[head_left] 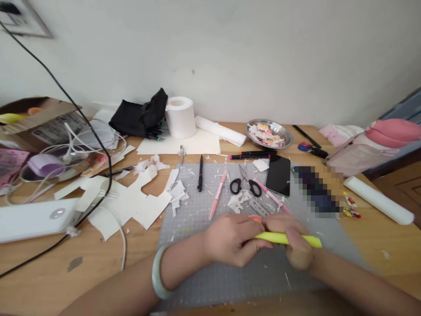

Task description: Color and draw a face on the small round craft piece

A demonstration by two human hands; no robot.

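Both my hands meet over the grey cutting mat near the desk's front edge. My left hand, with a pale green bangle on its wrist, is closed around one end of a yellow-green marker. My right hand grips the same marker, whose far end sticks out to the right. Something small and orange shows just above my fingers; I cannot make out what it is. Paper shavings lie scattered on the mat.
Black scissors, a black pen, pink pens, a phone and markers lie beyond my hands. A metal bowl, toilet roll, black pouch, cut paper, cables and a box crowd the back and left.
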